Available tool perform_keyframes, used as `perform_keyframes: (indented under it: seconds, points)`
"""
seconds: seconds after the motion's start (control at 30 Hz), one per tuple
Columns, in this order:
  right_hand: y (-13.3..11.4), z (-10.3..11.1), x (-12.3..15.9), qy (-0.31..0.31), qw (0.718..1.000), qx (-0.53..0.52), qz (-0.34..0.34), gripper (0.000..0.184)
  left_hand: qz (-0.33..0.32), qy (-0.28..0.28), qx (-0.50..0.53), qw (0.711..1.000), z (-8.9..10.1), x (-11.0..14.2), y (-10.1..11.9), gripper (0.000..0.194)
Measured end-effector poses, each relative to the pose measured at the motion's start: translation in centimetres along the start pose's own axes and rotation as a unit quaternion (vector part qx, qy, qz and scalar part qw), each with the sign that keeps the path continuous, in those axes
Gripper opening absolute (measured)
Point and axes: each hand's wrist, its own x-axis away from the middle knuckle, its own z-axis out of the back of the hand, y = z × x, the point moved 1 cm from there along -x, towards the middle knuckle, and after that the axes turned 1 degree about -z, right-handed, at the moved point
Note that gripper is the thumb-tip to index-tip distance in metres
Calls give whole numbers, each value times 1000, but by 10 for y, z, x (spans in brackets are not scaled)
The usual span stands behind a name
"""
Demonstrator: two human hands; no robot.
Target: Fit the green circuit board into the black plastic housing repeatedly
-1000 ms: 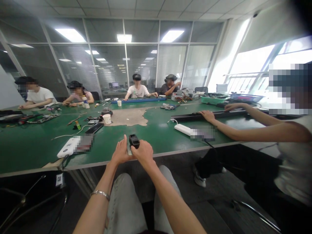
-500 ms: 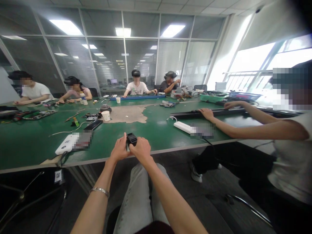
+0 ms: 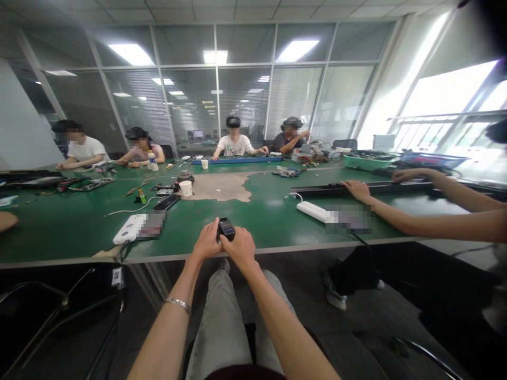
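Between both hands, at the near edge of the green table (image 3: 273, 221), is a small black device with a lit screen (image 3: 226, 227). My left hand (image 3: 206, 241) closes on its left side, with a silver bracelet (image 3: 178, 303) round that wrist. My right hand (image 3: 241, 247) wraps the right side, its thumb near the bottom of the screen. The palms and the underside of the device are hidden. Beyond the hands lie a white power bank (image 3: 129, 229) to the left and a white bar-shaped device (image 3: 312, 211) to the right.
A paper cup (image 3: 186, 188) stands by a worn brown patch (image 3: 217, 187). A black phone (image 3: 168, 202) lies nearby. At right, a co-worker's hands (image 3: 356, 190) rest on a long black rail (image 3: 317, 189). Other people sit across the table. A green basket (image 3: 366, 162) stands at far right.
The view has turned left, so everything sits farther right in the picture. The device's screen shows more lit content now. Both hands keep hold of it.
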Motion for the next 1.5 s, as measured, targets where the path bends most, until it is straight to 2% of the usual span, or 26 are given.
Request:
perform_keyframes:
  seconds: [0.27, 0.43, 0.57, 0.8, 1.0, 1.2, 1.37, 1.5]
  points:
    - [-6, -1, 2, 35, 999, -42, 2, 35, 11, -10, 26, 1000, 3, 0, 4, 126]
    - [-13, 12, -7, 86, 993, -78, 24, 41, 13, -26, 36, 999, 1, -1, 1, 124]
    - [4, 23, -15, 127, 988, -82, 20, 42, 31, -30, 18, 999, 1, -2, 2, 114]
    - [47, 22, -15, 112, 993, -15, -17, 39, 36, -28, 6, 999, -2, -3, 0, 115]
    - [54, 16, -8, 93, 995, 20, -33, 41, 26, -20, 6, 999, -3, -2, -2, 114]
    - [59, 10, -1, 97, 995, 11, -31, 64, 23, -24, 10, 999, -5, -3, -3, 110]
    - [63, 14, -2, 95, 995, -32, -14, 40, 29, -24, 10, 999, -4, -4, -2, 110]
    - [54, 25, -3, 106, 992, -67, -7, 37, 24, -22, 11, 999, -4, -4, -3, 111]
